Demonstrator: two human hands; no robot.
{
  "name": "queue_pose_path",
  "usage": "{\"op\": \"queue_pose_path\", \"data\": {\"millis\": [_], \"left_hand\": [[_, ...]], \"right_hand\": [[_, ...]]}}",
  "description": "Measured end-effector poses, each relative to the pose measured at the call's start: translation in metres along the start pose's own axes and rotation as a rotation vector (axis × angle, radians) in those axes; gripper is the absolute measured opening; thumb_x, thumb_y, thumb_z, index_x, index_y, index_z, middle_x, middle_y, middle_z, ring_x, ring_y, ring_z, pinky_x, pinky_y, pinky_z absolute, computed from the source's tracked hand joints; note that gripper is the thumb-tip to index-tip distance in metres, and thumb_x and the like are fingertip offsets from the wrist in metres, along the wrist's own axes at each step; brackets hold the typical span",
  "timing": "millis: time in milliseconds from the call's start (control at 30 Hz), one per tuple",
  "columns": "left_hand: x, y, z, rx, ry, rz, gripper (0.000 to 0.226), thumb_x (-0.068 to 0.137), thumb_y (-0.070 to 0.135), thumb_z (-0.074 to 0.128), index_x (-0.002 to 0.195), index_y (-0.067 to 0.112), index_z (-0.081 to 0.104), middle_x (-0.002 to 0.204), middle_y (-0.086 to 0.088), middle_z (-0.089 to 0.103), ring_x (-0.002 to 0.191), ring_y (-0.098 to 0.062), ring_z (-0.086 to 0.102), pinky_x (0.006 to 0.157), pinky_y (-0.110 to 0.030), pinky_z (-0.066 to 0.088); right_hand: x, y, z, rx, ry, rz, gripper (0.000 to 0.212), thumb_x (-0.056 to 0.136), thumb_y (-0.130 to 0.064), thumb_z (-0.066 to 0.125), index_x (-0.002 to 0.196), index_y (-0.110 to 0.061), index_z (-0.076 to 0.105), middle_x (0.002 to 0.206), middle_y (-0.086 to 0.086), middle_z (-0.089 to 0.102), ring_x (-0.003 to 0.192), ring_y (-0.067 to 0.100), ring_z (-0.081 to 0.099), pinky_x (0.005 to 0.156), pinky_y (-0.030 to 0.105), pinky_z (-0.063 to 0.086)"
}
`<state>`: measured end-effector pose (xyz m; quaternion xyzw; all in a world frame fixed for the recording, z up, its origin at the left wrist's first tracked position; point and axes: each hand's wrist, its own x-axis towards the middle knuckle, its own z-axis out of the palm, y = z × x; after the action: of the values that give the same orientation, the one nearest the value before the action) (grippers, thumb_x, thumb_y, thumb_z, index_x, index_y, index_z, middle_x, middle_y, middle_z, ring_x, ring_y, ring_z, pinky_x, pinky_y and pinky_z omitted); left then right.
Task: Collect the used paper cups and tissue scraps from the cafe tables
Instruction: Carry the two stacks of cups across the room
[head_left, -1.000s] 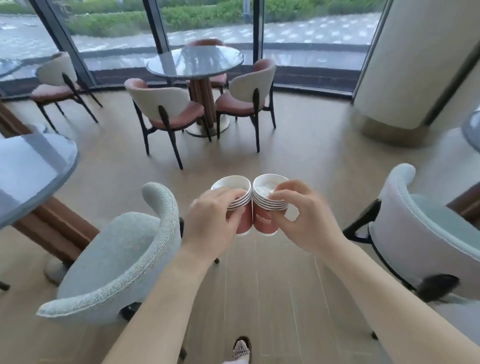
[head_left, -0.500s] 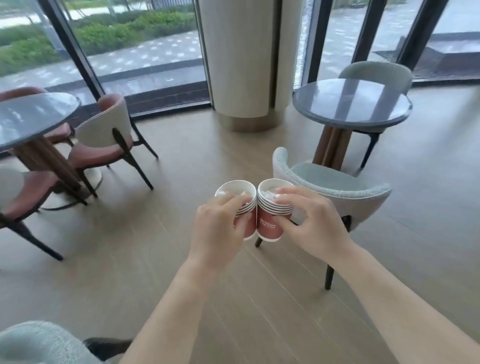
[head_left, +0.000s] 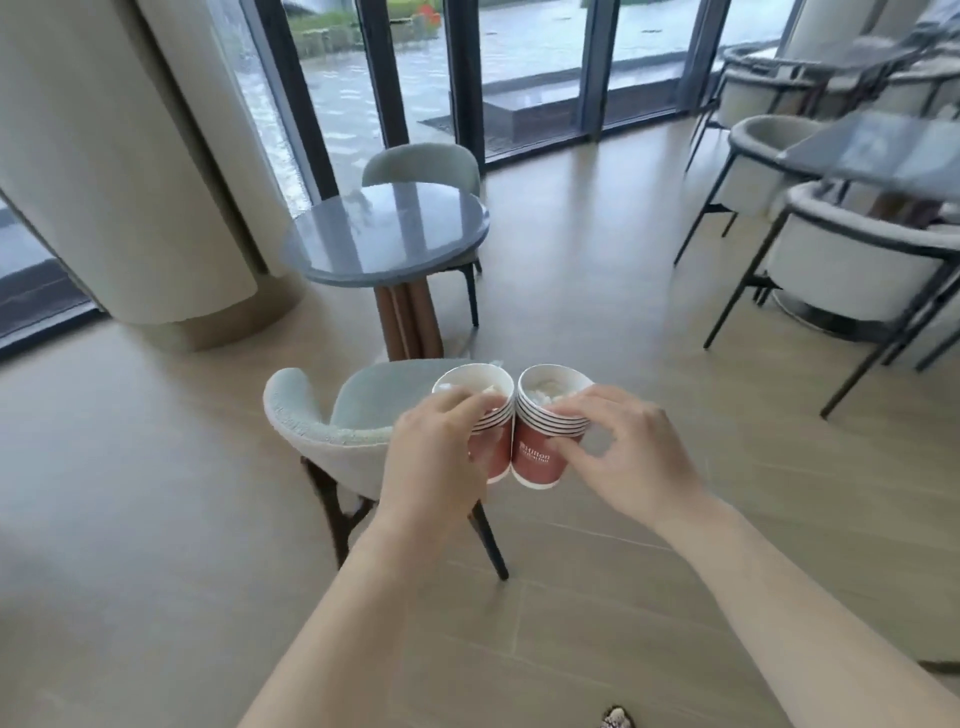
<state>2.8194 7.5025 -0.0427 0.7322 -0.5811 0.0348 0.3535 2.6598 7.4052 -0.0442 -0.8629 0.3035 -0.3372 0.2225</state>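
Round table (head_left: 384, 244) now centred; stacked red cups (head_left: 537, 457) hold tissue (head_left: 540, 392).

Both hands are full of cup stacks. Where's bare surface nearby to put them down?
The round grey table ahead shows a bare top, between the pillar on its left, the far chair and the near chair. The near chair's seat is partly hidden behind the cup stacks. Rightward it is crowded: white chairs pack round a blurred dark table.
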Motion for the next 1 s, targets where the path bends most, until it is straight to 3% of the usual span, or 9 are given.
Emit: {"op": "queue_pose_path", "data": {"millis": [200, 267, 433, 567, 633, 733, 833, 1000], "left_hand": [[0.093, 0.074, 0.107, -0.081, -0.112, 0.116, 0.033, 0.08, 0.012, 0.065, 0.11, 0.025, 0.065, 0.105, 0.006, 0.065, 0.088, -0.02, 0.059, 0.075, -0.026, 0.043], [0.121, 0.105, 0.14, -0.108, -0.148, 0.165, 0.032, 0.08, 0.013, 0.064, 0.109, 0.026, 0.065, 0.105, 0.007, 0.066, 0.089, -0.021, 0.06, 0.074, -0.031, 0.047], [0.18, 0.182, 0.215, -0.166, -0.23, 0.292, 0.03, 0.081, 0.017, 0.063, 0.109, 0.029, 0.064, 0.106, 0.011, 0.065, 0.089, -0.016, 0.059, 0.069, -0.023, 0.04], [0.216, 0.235, 0.261, -0.223, -0.335, 0.41, 0.03, 0.08, 0.014, 0.06, 0.106, 0.028, 0.064, 0.105, 0.009, 0.064, 0.089, -0.021, 0.061, 0.069, -0.037, 0.051], [0.232, 0.257, 0.283, -0.242, -0.365, 0.453, 0.029, 0.079, 0.015, 0.059, 0.105, 0.029, 0.064, 0.104, 0.01, 0.064, 0.09, -0.02, 0.06, 0.067, -0.037, 0.051], [0.255, 0.284, 0.317, -0.242, -0.398, 0.518, 0.034, 0.076, 0.015, 0.058, 0.104, 0.033, 0.064, 0.104, 0.012, 0.064, 0.09, -0.018, 0.059, 0.062, -0.03, 0.048], [0.284, 0.306, 0.35, -0.27, -0.442, 0.579, 0.036, 0.076, 0.014, 0.058, 0.105, 0.033, 0.064, 0.105, 0.012, 0.064, 0.09, -0.019, 0.059, 0.064, -0.032, 0.05], [0.346, 0.344, 0.407, -0.304, -0.48, 0.66, 0.033, 0.08, 0.015, 0.059, 0.109, 0.031, 0.063, 0.106, 0.012, 0.064, 0.088, -0.018, 0.06, 0.066, -0.034, 0.051]], "right_hand": [[0.022, 0.116, -0.086, -0.091, 0.132, 0.089, 0.033, 0.064, -0.007, 0.079, 0.093, -0.02, 0.07, 0.089, -0.018, 0.059, 0.088, -0.005, 0.052, 0.081, -0.005, 0.03], [0.024, 0.151, -0.117, -0.125, 0.167, 0.132, 0.032, 0.065, -0.007, 0.079, 0.092, -0.02, 0.07, 0.091, -0.018, 0.058, 0.087, -0.007, 0.05, 0.081, -0.003, 0.03], [0.021, 0.222, -0.195, -0.216, 0.266, 0.263, 0.03, 0.066, -0.012, 0.079, 0.094, -0.021, 0.071, 0.1, -0.007, 0.061, 0.094, 0.004, 0.054, 0.085, 0.009, 0.035], [0.013, 0.263, -0.242, -0.236, 0.344, 0.369, 0.031, 0.067, -0.012, 0.078, 0.096, -0.021, 0.07, 0.104, -0.01, 0.059, 0.098, 0.007, 0.056, 0.088, 0.017, 0.04], [0.01, 0.282, -0.259, -0.238, 0.376, 0.413, 0.032, 0.068, -0.011, 0.078, 0.097, -0.02, 0.07, 0.104, -0.008, 0.063, 0.098, 0.009, 0.058, 0.089, 0.019, 0.043], [0.01, 0.312, -0.279, -0.27, 0.432, 0.47, 0.032, 0.067, -0.01, 0.079, 0.096, -0.019, 0.07, 0.097, -0.01, 0.065, 0.095, 0.011, 0.061, 0.087, 0.017, 0.042], [0.018, 0.344, -0.299, -0.304, 0.482, 0.522, 0.033, 0.066, -0.011, 0.08, 0.097, -0.02, 0.07, 0.095, -0.014, 0.062, 0.094, 0.011, 0.061, 0.086, 0.013, 0.04], [0.05, 0.401, -0.336, -0.36, 0.539, 0.561, 0.032, 0.067, -0.011, 0.079, 0.097, -0.019, 0.07, 0.095, -0.005, 0.067, 0.092, 0.013, 0.061, 0.084, 0.015, 0.041]]}}
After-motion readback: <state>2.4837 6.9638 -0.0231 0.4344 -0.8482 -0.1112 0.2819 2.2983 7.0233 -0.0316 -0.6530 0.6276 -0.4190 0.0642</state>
